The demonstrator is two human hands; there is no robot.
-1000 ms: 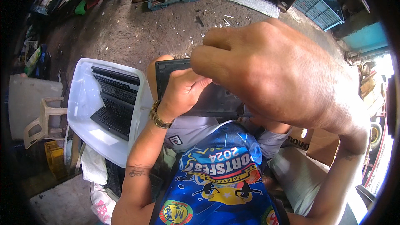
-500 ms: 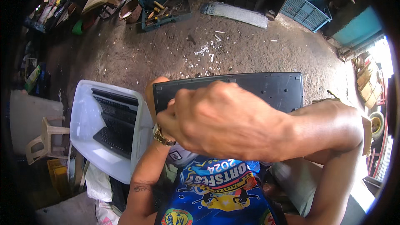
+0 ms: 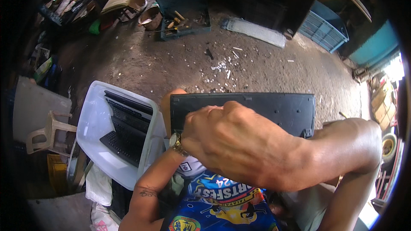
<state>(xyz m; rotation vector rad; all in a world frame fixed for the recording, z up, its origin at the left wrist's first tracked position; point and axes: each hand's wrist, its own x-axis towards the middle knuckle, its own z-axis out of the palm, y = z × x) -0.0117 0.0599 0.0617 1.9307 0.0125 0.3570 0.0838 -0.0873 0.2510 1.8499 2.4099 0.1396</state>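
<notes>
A black keyboard (image 3: 274,109) lies across my lap with its plain underside facing up. My right hand (image 3: 239,145) hovers close to the camera over the keyboard's left half, fingers curled into a loose fist; whether anything is in it is hidden. My left hand (image 3: 180,137), with a gold watch at the wrist, comes up from below and grips the keyboard's left end, mostly covered by my right hand. My blue printed shirt (image 3: 222,205) fills the lower middle.
A white plastic tub (image 3: 96,115) holding several black keyboards (image 3: 124,130) stands at my left, with a pale plastic stool (image 3: 47,132) beyond it. Farther off on the concrete floor are a dark tray of tools (image 3: 184,17), a grey strip (image 3: 252,32) and a blue crate (image 3: 325,28).
My right hand has dropped from high in front of the keyboard to its lower left, uncovering most of the keyboard's underside. The left hand stays at the left end.
</notes>
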